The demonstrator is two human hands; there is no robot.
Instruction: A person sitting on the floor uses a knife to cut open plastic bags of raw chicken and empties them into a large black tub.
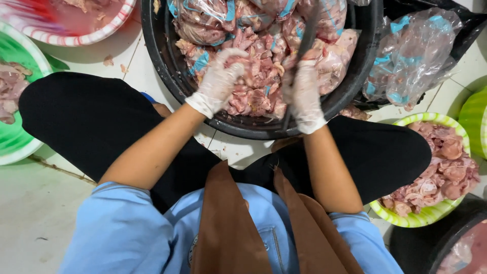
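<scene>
A large black tub on the tiled floor in front of me is full of raw pink meat pieces and clear plastic bags with blue print. My left hand, in a thin white glove, is closed on a piece of meat in the tub. My right hand, also gloved, grips a dark knife whose blade points up across the meat. Both hands are close together over the near side of the tub.
A green-rimmed bowl of raw meat stands at my right knee. A green bowl sits left, a red-striped bowl at top left. Crumpled clear bags lie right of the tub. A black tub is at bottom right.
</scene>
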